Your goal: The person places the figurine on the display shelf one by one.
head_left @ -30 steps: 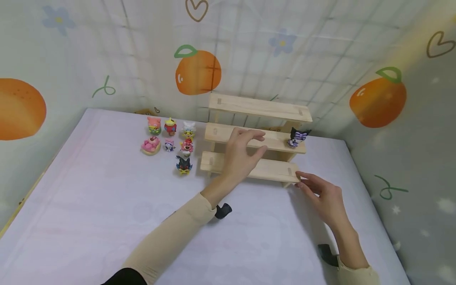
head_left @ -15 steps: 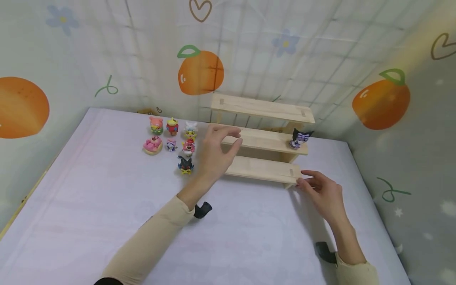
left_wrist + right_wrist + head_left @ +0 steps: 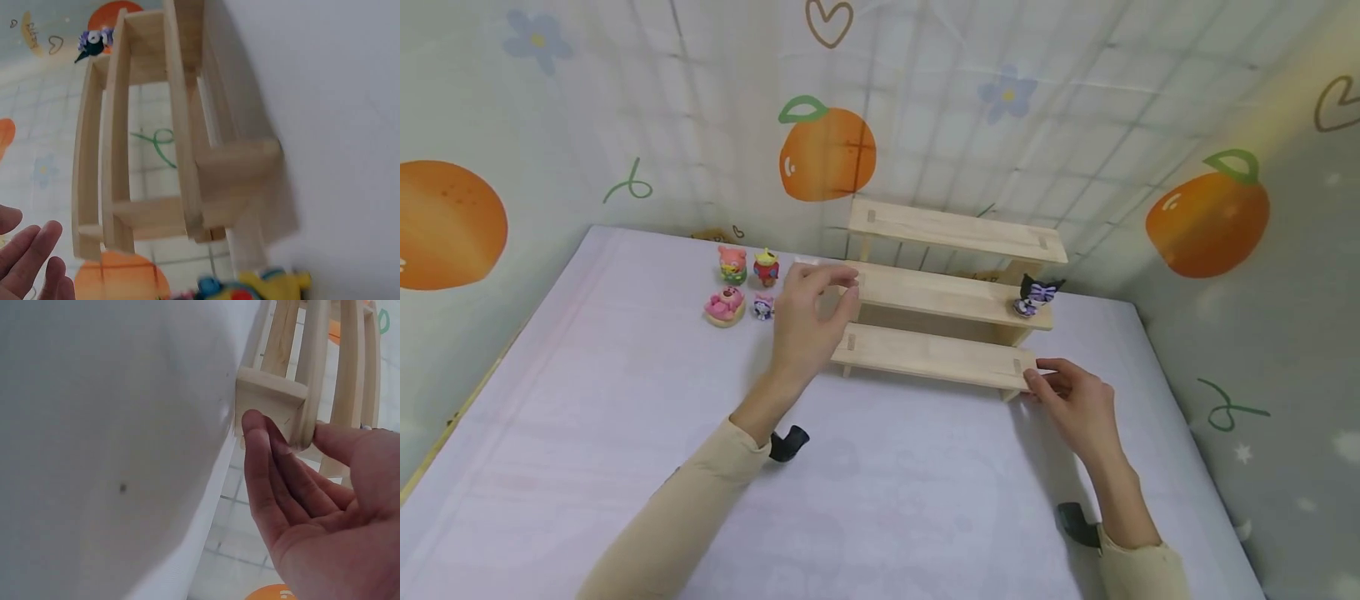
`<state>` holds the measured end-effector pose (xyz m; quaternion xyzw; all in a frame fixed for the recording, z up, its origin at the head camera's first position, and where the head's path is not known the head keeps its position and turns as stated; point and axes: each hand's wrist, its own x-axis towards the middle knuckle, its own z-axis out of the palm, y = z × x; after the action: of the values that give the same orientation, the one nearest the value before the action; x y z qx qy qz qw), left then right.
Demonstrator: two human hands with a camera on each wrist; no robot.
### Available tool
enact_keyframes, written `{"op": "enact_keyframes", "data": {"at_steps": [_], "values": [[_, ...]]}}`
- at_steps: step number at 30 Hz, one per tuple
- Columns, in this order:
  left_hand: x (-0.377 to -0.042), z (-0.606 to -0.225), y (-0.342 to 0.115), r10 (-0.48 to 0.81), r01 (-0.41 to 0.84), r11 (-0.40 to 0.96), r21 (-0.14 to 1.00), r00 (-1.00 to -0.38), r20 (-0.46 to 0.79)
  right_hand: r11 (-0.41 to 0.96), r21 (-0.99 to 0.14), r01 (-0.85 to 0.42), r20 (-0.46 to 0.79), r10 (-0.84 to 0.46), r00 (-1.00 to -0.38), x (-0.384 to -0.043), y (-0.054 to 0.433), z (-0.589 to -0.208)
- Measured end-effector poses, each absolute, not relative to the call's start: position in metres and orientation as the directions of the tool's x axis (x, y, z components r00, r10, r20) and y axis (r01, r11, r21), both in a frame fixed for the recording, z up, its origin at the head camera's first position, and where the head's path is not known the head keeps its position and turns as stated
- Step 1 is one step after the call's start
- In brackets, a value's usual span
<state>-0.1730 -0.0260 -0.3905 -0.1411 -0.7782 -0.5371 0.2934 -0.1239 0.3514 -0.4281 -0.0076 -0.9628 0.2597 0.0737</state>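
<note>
A three-tier wooden display shelf (image 3: 936,357) stands toward the back of the table. My right hand (image 3: 1078,412) holds the right end of its lowest plank; in the right wrist view the thumb (image 3: 334,440) lies against the plank and the fingers reach beneath it. My left hand (image 3: 811,325) hovers left of the shelf, thumb and fingers bent apart with nothing seen between them. It hides part of the figurine group. Still visible there are a pink-and-green figurine (image 3: 732,264), a red one (image 3: 767,267), a pink bear (image 3: 725,306) and a small purple-white one (image 3: 763,307).
A black-and-purple figurine (image 3: 1034,296) sits at the right end of the middle tier. A printed cloth (image 3: 925,125) with oranges hangs behind the table (image 3: 880,500). Part of a yellow, blue and red figurine (image 3: 250,287) shows low in the left wrist view.
My left hand has moved left, from in front of the shelf to the figurine group, now covering several of them. The right hand keeps its place at the shelf's end.
</note>
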Motion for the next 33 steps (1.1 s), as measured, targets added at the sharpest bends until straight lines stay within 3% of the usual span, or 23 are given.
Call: {"op": "enact_keyframes", "data": {"at_steps": [12, 33], "values": [[-0.167, -0.396, -0.081, -0.097, 0.519, 0.433, 0.737, -0.786, 0.611, 0.855, -0.519, 0.012, 0.107, 0.079, -0.991, -0.122, 0.356, -0.427], [-0.173, -0.399, -0.179, -0.263, 0.400, 0.592, 0.700, -0.725, 0.636, 0.861, -0.508, 0.011, 0.115, 0.080, -0.990, -0.124, 0.348, -0.431]]}}
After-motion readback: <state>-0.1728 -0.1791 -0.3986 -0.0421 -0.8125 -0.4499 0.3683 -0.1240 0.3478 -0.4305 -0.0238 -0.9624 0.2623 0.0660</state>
